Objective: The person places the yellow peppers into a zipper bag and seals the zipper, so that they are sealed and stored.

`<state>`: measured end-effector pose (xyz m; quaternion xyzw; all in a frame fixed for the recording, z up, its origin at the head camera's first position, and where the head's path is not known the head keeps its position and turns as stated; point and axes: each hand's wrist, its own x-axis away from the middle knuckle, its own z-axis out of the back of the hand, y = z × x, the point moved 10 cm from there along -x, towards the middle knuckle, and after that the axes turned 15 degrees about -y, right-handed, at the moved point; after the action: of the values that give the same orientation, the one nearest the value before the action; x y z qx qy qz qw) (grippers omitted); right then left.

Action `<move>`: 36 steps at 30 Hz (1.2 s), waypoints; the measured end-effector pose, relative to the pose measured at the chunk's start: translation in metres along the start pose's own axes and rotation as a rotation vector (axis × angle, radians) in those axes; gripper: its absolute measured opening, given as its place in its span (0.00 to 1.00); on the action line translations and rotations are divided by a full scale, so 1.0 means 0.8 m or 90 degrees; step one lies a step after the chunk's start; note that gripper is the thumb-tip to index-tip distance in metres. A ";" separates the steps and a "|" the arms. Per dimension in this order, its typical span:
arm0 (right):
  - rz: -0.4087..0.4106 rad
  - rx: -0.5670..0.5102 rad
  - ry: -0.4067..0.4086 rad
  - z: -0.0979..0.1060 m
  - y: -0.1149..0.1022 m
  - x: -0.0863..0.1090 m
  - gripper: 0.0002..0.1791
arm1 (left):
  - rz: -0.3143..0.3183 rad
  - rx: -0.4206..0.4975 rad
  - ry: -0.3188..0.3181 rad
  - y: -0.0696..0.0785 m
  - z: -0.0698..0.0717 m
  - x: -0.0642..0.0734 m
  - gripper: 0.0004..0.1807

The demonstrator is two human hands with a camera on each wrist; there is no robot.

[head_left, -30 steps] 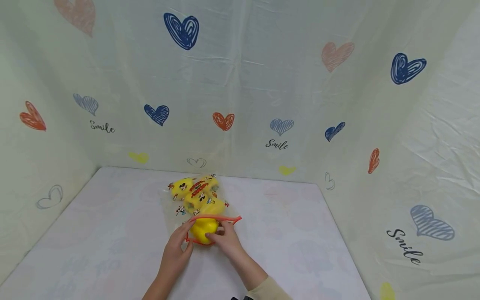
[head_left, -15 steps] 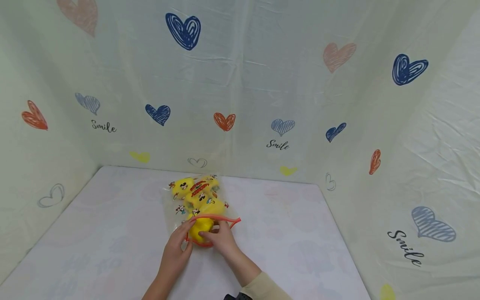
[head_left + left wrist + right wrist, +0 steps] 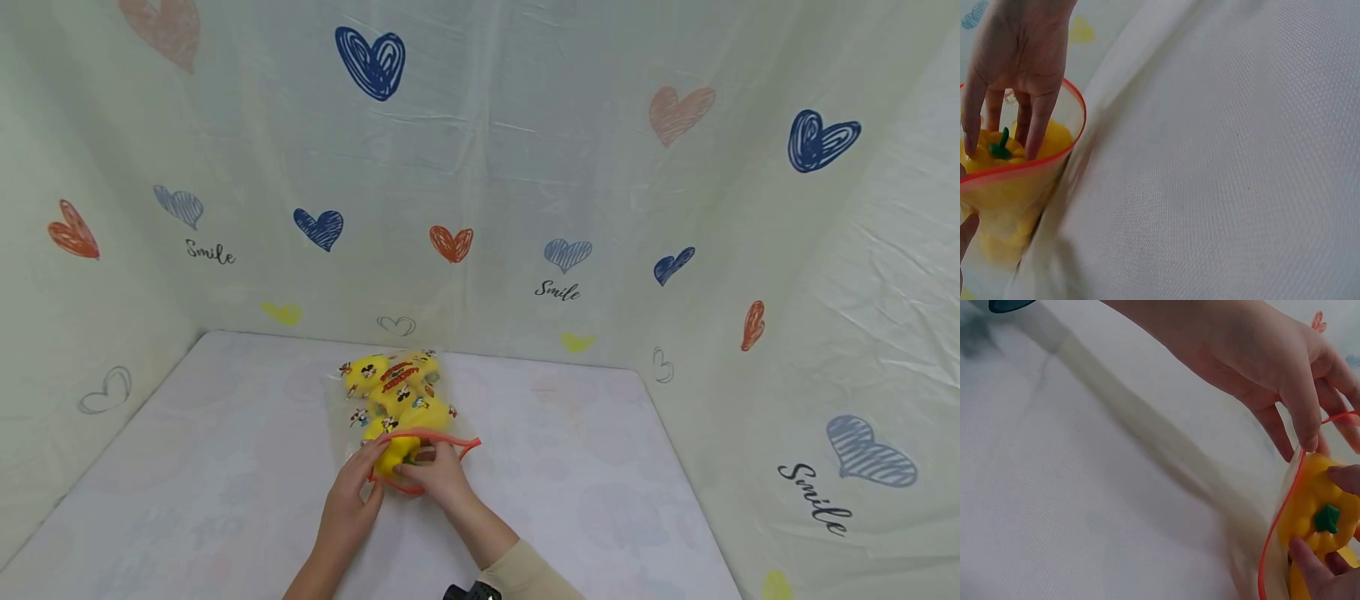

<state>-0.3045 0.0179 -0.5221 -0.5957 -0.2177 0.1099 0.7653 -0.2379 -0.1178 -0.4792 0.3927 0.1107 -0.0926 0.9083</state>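
A clear zip bag (image 3: 341,429) with cartoon prints and a red rim lies on the table, several yellow bell peppers inside. My left hand (image 3: 351,500) holds the bag's mouth at its left side, thumb and fingers on the rim (image 3: 1282,509). In the bag's opening is a glossy yellow bell pepper (image 3: 392,458) with a green stem (image 3: 1000,147). My right hand (image 3: 444,479) grips this pepper, its fingers reaching down inside the rim in the left wrist view. Part of the pepper is hidden behind the fingers and the bag's edge.
A white cloth covers the table (image 3: 585,483). Behind and at both sides hangs a pale curtain (image 3: 480,167) printed with hearts and "Smile". A dark device (image 3: 472,592) shows near the right sleeve (image 3: 528,575).
My right hand has moved left with the pepper, which is turned and sits deeper in the bag's mouth. My left hand stays at the rim. The head view has shifted slightly.
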 end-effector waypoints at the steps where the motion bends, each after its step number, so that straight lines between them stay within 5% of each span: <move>1: 0.000 0.003 0.002 0.000 0.000 -0.001 0.31 | 0.000 0.001 0.001 0.000 0.000 0.000 0.32; 29: 0.051 0.052 0.025 -0.013 -0.012 -0.026 0.34 | -0.002 -0.008 0.026 -0.001 0.004 0.003 0.31; 36: 0.081 0.068 0.035 -0.015 -0.019 -0.028 0.28 | -0.025 -0.012 0.044 0.002 0.008 0.004 0.32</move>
<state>-0.3204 -0.0059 -0.5147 -0.5695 -0.1518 0.1536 0.7931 -0.2339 -0.1216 -0.4749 0.3851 0.1505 -0.0956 0.9055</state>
